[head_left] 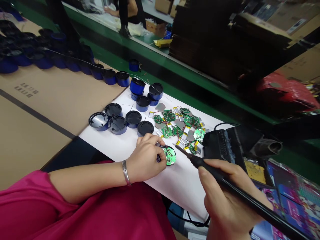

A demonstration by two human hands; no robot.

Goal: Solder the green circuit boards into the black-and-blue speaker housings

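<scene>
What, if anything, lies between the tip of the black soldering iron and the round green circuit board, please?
Nothing visible: only white sheet shows between the black soldering iron tip and the round green circuit board held by the left hand.

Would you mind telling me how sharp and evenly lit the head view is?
Head view: white sheet brightly, evenly lit; left hand and green board fairly sharp; right hand and soldering iron near the lens slightly soft; far background sinks into shadow.

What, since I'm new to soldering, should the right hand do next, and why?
Probably ease the soldering iron leftward onto the round green board: the left hand pins it on the white sheet, and the right hand holds the iron's tip just short of it.
</scene>
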